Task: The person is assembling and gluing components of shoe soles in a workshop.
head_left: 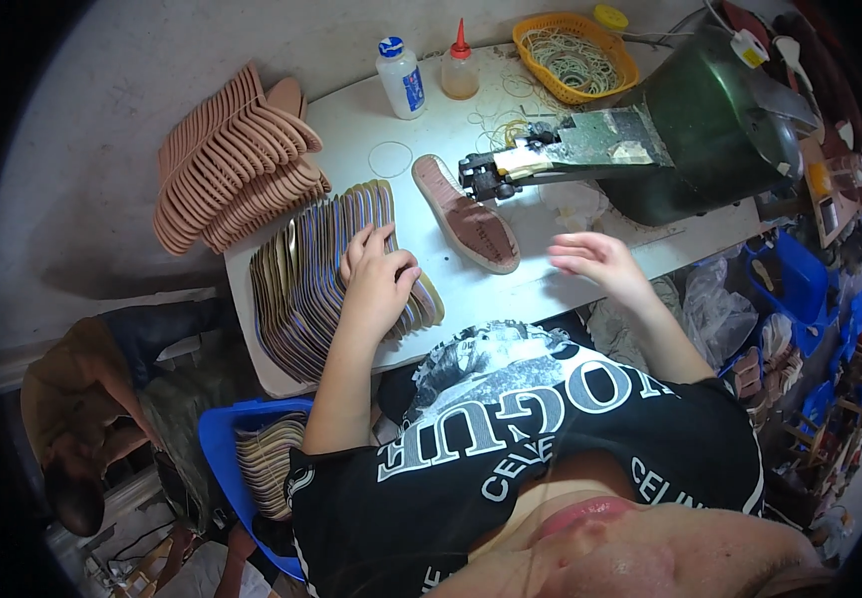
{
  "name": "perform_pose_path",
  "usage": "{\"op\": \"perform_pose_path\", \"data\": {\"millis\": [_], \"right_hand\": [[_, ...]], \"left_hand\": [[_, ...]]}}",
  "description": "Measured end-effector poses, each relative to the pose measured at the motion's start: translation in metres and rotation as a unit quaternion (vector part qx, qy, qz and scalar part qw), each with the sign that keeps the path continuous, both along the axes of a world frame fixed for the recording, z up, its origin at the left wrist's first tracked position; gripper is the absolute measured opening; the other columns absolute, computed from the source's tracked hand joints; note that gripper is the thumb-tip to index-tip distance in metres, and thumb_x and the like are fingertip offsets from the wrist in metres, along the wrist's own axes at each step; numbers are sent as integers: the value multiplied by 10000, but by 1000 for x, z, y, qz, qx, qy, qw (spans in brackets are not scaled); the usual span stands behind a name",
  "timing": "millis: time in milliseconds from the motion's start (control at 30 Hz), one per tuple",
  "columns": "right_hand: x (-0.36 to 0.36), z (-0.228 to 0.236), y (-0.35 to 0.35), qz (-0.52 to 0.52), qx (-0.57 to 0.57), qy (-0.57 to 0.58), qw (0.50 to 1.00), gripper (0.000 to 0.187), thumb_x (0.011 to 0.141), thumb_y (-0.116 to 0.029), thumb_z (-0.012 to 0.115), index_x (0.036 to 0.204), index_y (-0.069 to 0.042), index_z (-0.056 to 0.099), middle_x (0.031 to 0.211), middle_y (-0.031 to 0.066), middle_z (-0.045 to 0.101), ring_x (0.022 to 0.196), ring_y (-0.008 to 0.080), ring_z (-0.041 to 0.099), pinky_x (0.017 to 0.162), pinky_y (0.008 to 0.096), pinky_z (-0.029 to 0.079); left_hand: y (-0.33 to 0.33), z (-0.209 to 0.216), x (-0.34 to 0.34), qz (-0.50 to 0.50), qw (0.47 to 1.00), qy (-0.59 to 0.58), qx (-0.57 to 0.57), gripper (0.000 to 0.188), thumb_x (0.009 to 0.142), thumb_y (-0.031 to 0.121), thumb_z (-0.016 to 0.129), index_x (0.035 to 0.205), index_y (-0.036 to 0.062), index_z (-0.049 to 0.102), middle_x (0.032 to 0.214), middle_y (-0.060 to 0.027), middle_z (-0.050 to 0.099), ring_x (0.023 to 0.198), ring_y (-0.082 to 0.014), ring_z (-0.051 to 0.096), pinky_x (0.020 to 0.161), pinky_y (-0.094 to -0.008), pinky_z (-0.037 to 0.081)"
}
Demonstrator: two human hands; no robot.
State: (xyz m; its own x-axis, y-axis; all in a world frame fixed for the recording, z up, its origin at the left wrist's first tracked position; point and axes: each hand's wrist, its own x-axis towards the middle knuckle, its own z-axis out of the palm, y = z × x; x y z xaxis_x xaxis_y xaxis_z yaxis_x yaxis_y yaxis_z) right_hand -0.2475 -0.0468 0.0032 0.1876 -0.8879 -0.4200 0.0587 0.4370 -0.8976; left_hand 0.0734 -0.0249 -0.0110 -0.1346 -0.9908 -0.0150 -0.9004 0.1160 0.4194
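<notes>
My left hand (379, 276) rests on the near right part of a long row of thin insoles (301, 269) standing on edge, with olive and purple edges. Its fingers curve over them, thumb apart, and no piece is lifted out. A single shoe sole (466, 219), reddish-brown inside with a pale rim, lies on the white table beside the head of a green sewing machine (590, 145). Right of the sole's near end hovers my right hand (595, 264), fingers stretched out, touching nothing.
Tied pinkish soles (237, 164) are stacked at the table's far left. Behind stand a white bottle (400, 80), a red-tipped glue bottle (460, 75) and a yellow basket (536, 70) of rubber bands. A blue crate (220, 448) sits lower left; another person (82, 399) is beyond.
</notes>
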Motion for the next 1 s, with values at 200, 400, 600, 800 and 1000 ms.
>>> {"op": "perform_pose_path", "data": {"millis": [200,400,600,800,1000], "right_hand": [[-42,-9,14,92,29,245,965,167,856,-173,654,817,-11,636,631,3,592,564,56,539,508,198,418],[44,6,-1,183,-415,117,883,341,867,-291,618,1046,-1,627,859,105,658,867,228,625,813,347,476],[82,45,-11,301,-179,-6,937,304,890,-179,627,1123,14,595,922,60,668,810,124,608,715,280,488],[81,35,-13,253,-65,-175,949,323,869,-105,652,1160,15,580,1036,43,647,937,88,585,847,260,475],[65,66,-28,180,-78,-273,942,293,941,-208,542,1133,13,565,1019,117,655,935,169,642,829,291,513]], "left_hand": [[-15,8,6,-60,990,127,-19,103,794,177,636,794,74,636,1131,-88,527,1152,-301,396,1005,-422,269],[-30,40,-21,-107,953,282,-30,110,825,154,596,834,48,569,989,-84,549,1044,-276,450,987,-396,294],[-15,65,-39,-7,946,205,-251,303,799,186,675,1025,31,544,1010,-115,510,1060,-281,451,1018,-404,274],[-25,41,-29,198,702,676,-108,567,900,210,621,1339,-5,335,1278,-117,451,1213,-223,416,1043,-370,311],[-37,62,-34,142,570,806,67,217,920,115,561,1114,23,525,961,-61,639,825,-134,635,754,-280,527]]}}
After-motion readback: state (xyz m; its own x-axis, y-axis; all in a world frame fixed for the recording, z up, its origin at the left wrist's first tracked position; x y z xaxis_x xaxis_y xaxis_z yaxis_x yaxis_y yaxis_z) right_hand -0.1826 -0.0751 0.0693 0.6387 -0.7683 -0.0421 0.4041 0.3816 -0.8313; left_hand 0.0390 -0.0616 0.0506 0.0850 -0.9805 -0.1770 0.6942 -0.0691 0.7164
